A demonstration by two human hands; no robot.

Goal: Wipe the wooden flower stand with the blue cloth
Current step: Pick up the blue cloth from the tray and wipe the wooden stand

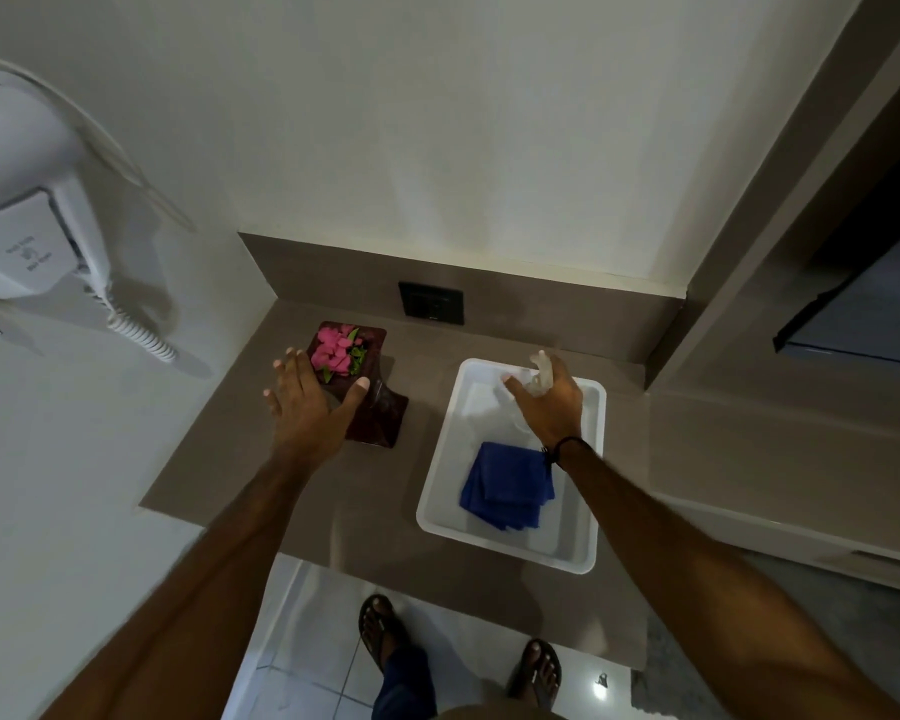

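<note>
I have the left hand [310,402] spread wide and flat, fingers splayed, laid against the near-left side of the wooden flower stand [372,402], thumb reaching across toward its dark flared base; it braces rather than grips, nothing closed inside it. The stand sits on the brown counter [292,485] near the back wall, its top filled with pink petals [333,350] and a few green leaves. My right hand [549,402] is over the far end of the white tray [437,491], fingers curled around what looks like a clear spray bottle [539,368], though I cannot tell how firmly it is held. The blue cloth [507,485] lies folded in the near half of the tray, just under my right wrist and untouched by either hand. So wiping has not begun, in my judgement. The risks I see: the stand looks narrow at the waist and top-heavy, so a sideways push from my open palm could tip it and scatter the petals over the counter. If I spray, mist may wet the petals instead of the wood. Lifting the bottle, my wrist could drag the cloth out over the tray's rim.
</note>
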